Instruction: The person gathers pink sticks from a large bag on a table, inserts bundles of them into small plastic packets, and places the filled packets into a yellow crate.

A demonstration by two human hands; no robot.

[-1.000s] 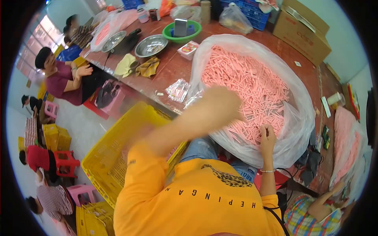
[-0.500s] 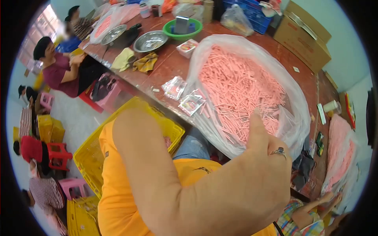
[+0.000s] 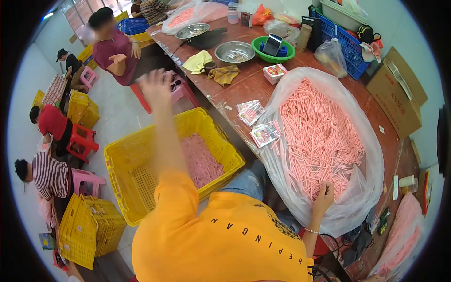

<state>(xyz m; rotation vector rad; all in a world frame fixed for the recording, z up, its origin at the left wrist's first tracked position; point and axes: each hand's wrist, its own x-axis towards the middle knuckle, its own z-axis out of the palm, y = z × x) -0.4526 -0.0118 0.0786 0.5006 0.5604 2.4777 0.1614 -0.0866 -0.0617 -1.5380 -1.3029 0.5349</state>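
My left hand (image 3: 156, 89) is raised over the left end of the yellow crate (image 3: 123, 157), blurred, its fingers spread and nothing visible in them. Pink pieces (image 3: 201, 160) lie in a heap inside that crate. At the near edge of a large clear plastic bag (image 3: 371, 188), my right hand (image 3: 324, 193) has its fingers pinched together; what is between them, if anything, cannot be made out. Thin pink sticks (image 3: 319, 136) fill the opened bag, right by those fingers. Small printed packets (image 3: 266, 134) lie on the table beside the bag.
On the reddish table (image 3: 206, 40) stand a metal bowl (image 3: 235, 51), a green basin (image 3: 287, 57) holding a phone (image 3: 273, 45), cloths (image 3: 222, 74) and a cardboard box (image 3: 394, 94). A person in a maroon shirt (image 3: 112, 54) sits across; stacked yellow crates (image 3: 89, 230) are at left.
My left hand has swung from close in front of the camera out to the left, over the crate. The view has shifted, and my right hand at the bag now shows.
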